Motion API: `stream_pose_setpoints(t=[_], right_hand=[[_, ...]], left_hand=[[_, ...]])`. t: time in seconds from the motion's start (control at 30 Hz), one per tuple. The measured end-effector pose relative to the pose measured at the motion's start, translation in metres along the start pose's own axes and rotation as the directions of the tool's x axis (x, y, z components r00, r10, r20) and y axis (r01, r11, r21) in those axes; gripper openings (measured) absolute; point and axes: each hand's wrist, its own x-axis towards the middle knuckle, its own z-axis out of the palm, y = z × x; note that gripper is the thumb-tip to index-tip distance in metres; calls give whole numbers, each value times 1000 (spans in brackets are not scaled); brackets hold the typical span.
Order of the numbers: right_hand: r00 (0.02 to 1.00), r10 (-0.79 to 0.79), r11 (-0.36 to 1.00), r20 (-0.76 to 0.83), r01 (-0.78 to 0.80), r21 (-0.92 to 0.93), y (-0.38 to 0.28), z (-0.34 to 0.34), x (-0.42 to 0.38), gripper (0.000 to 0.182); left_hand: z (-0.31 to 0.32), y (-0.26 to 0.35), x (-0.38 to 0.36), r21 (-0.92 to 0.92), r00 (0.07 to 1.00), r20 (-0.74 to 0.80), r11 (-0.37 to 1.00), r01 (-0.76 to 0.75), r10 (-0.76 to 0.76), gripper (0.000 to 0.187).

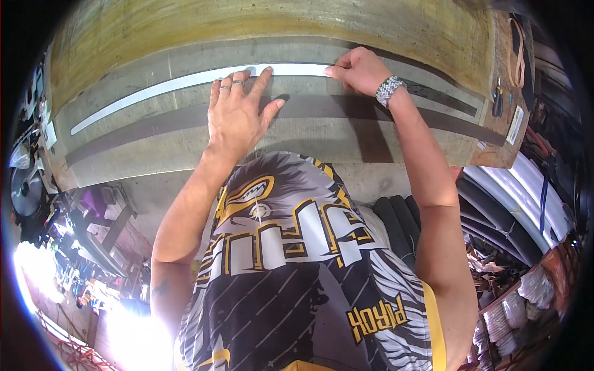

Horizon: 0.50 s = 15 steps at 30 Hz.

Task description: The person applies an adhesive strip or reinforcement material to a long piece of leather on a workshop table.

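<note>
A long grey worktop [154, 148] carries 2 dark flat strips and, above the wider dark strip [154, 127], 1 long pale flat metal strip [154, 86]. The left hand [238, 117] lies flat, fingers spread, pressing that pale strip. The right hand [359, 69], with a beaded wristband [388, 90], pinches its right end. The pale strip looks laid and aligned; any further work on it remains.

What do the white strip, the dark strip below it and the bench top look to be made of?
White strip: thin, flat and smooth, with a slight sheen; it looks like plastic or painted metal trim. The left hand and right hand press on it. Dark strip: matte grey-black, possibly rubber or metal. Bench top: rough, stained grey, apparently worn wood or board.
</note>
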Motion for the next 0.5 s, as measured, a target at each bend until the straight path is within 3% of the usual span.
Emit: stream_pose_setpoints(t=[0.5], right_hand=[[999, 16, 1000, -29, -15, 12, 0, 1, 4, 42]], left_hand=[[7, 3, 3, 86, 1000, -8, 996, 19, -18, 59]])
